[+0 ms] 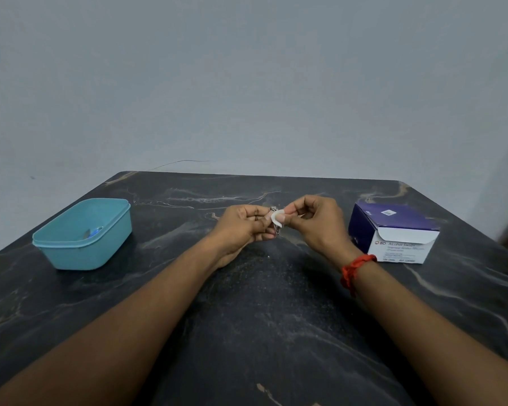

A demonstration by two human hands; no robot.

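Count, head view:
- hands: 2, left hand (241,227) and right hand (317,224); forearms: 2, both bare
- small metal clipper (273,210): 1, between the hands
- white swab pad (277,218): 1, same spot
- teal plastic tub (79,253): 1
- small blue-and-metal item (94,230) inside tub: at least 1, exact number unreadable
- BD alcohol swab box (399,244): 1, flap open
- red thread wristband (355,269): 1
- dark marble-pattern table (261,317): 1
- containers in all: 2 (tub + box)
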